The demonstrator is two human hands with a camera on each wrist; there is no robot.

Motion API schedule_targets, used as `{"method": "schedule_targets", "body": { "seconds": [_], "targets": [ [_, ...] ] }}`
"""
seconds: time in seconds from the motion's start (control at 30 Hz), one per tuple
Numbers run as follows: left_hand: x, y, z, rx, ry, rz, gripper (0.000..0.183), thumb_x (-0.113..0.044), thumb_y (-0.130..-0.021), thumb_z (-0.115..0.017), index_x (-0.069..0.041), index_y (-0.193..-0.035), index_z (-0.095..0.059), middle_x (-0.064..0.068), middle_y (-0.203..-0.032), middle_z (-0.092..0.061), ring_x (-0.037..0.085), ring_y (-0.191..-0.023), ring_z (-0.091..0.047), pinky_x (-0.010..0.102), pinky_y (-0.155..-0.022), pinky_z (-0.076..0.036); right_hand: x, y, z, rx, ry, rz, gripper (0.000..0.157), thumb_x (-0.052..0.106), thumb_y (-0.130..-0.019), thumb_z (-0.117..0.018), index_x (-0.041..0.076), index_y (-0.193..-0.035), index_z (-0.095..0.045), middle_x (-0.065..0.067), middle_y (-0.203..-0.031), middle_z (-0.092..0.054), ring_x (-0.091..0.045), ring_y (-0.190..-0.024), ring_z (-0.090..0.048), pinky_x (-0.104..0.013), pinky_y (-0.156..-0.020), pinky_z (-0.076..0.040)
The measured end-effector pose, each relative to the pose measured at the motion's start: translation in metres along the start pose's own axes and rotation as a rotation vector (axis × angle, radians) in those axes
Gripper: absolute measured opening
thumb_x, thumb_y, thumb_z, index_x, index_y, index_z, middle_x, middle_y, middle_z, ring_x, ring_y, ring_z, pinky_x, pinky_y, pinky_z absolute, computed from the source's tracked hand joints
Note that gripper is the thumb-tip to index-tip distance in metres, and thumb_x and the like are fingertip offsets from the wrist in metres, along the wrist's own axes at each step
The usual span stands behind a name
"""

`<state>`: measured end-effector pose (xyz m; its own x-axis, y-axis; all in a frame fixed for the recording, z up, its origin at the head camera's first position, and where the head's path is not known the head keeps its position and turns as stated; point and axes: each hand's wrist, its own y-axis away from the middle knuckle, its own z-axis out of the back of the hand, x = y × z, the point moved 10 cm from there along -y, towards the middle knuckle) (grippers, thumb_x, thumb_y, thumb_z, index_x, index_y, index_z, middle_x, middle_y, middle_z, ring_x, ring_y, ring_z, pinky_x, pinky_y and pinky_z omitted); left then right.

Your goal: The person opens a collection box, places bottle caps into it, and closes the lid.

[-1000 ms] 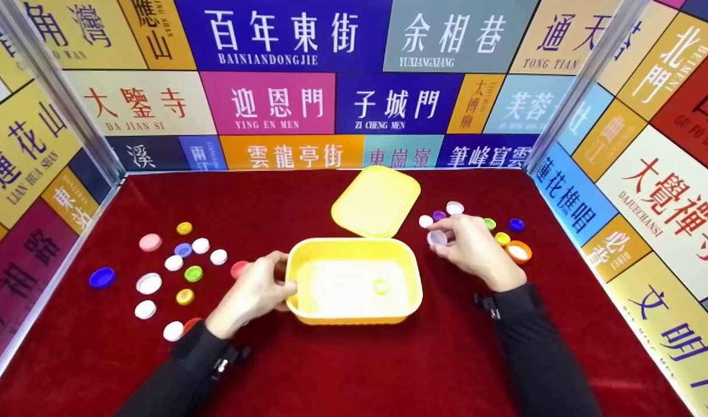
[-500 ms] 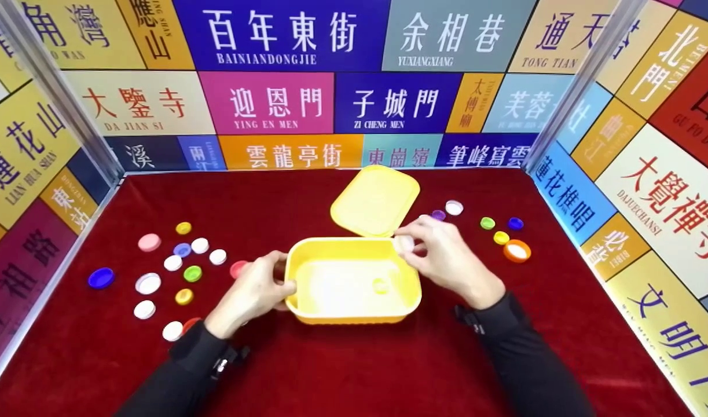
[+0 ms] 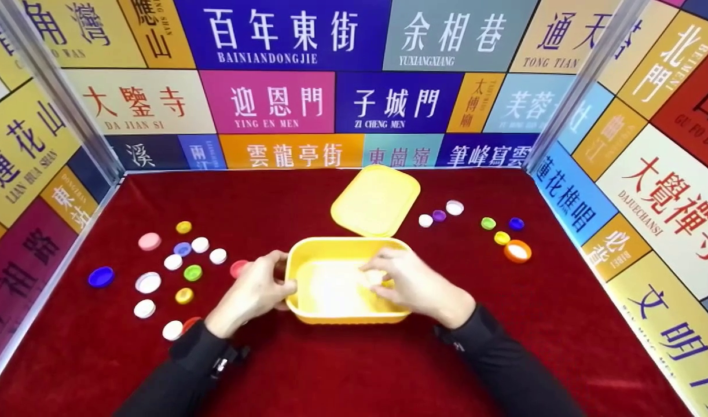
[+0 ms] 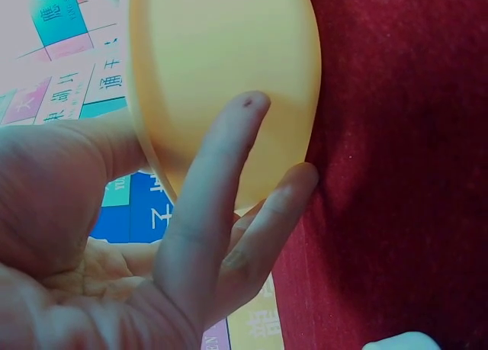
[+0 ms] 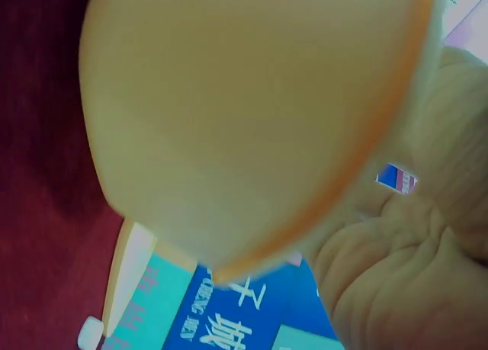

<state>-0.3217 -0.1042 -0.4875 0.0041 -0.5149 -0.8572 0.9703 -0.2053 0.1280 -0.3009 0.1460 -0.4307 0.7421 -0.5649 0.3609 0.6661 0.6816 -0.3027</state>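
Observation:
My left hand (image 3: pixel 255 286) holds the left end of a yellow plastic box (image 3: pixel 354 320), thumb over the rim. In the left wrist view its fingers (image 4: pixel 198 190) lie along the box's outer wall. My right hand (image 3: pixel 414 284) reaches over the right rim into the box, pinching a pale, translucent bottle cap (image 3: pixel 373 278) between thumb and fingers, low inside. In the right wrist view the box wall (image 5: pixel 244 121) hides those fingertips. The small yellow cap on the box floor is covered by my right hand.
The yellow lid (image 3: pixel 377 201) lies behind the box. Loose bottle caps lie on both sides: several on the left, including a blue cap (image 3: pixel 101 277), and several on the right, including an orange cap (image 3: pixel 517 251). Printed panels (image 3: pixel 272 101) wall the red cloth.
My right hand has picked up the translucent cap from the cloth at the right and carried it left over the rim into the box. My left hand has stayed on the box.

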Motion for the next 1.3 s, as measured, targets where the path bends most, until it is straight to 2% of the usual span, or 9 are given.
{"method": "schedule_targets", "body": {
  "seconds": [0.13,0.27,0.47,0.9,1.3],
  "targets": [
    [0.0,0.0,0.0,-0.005,-0.015,-0.002,0.053,-0.001,-0.101,-0.078,0.004,-0.152,-0.065,0.024,-0.135,-0.078,0.023,-0.092,-0.085,0.037,-0.067,-0.073,0.003,0.001,-0.013,0.087,0.017,-0.007,0.036,0.011,-0.099,-0.094,0.007,-0.134,-0.086,-0.01,-0.12,-0.084,-0.028,-0.105,-0.076,-0.036,-0.089,-0.068],
    [0.0,-0.001,0.0,-0.009,-0.026,-0.004,0.053,-0.001,-0.101,-0.079,0.004,-0.152,-0.065,0.024,-0.137,-0.078,0.023,-0.093,-0.085,0.037,-0.067,-0.073,0.001,0.001,-0.019,0.123,-0.003,-0.026,0.037,0.014,-0.099,-0.094,0.007,-0.135,-0.086,-0.01,-0.122,-0.085,-0.03,-0.103,-0.076,-0.034,-0.087,-0.065],
    [0.0,0.0,0.0,-0.001,-0.014,-0.002,0.053,-0.001,-0.101,-0.078,0.005,-0.153,-0.064,0.025,-0.138,-0.077,0.025,-0.094,-0.086,0.038,-0.068,-0.073,0.001,0.002,-0.018,0.118,-0.023,-0.031,0.038,0.018,-0.1,-0.094,0.006,-0.136,-0.085,-0.012,-0.123,-0.084,-0.033,-0.101,-0.074,-0.032,-0.084,-0.064],
    [0.0,0.0,0.001,-0.011,-0.013,-0.005,0.052,-0.001,-0.101,-0.078,0.004,-0.151,-0.065,0.024,-0.133,-0.078,0.027,-0.094,-0.086,0.037,-0.067,-0.073,0.002,0.001,-0.012,0.097,-0.007,-0.01,0.035,0.011,-0.102,-0.09,0.005,-0.136,-0.085,-0.015,-0.12,-0.083,-0.033,-0.103,-0.075,-0.035,-0.085,-0.066],
    [-0.001,0.0,0.0,-0.003,-0.018,-0.018,0.052,-0.002,-0.101,-0.077,0.004,-0.152,-0.065,0.024,-0.136,-0.078,0.026,-0.095,-0.086,0.036,-0.067,-0.073,0.0,0.001,-0.006,0.044,-0.013,0.016,0.032,0.011,-0.103,-0.089,0.005,-0.133,-0.084,-0.015,-0.12,-0.083,-0.034,-0.109,-0.077,-0.042,-0.094,-0.068]
  ]
}}
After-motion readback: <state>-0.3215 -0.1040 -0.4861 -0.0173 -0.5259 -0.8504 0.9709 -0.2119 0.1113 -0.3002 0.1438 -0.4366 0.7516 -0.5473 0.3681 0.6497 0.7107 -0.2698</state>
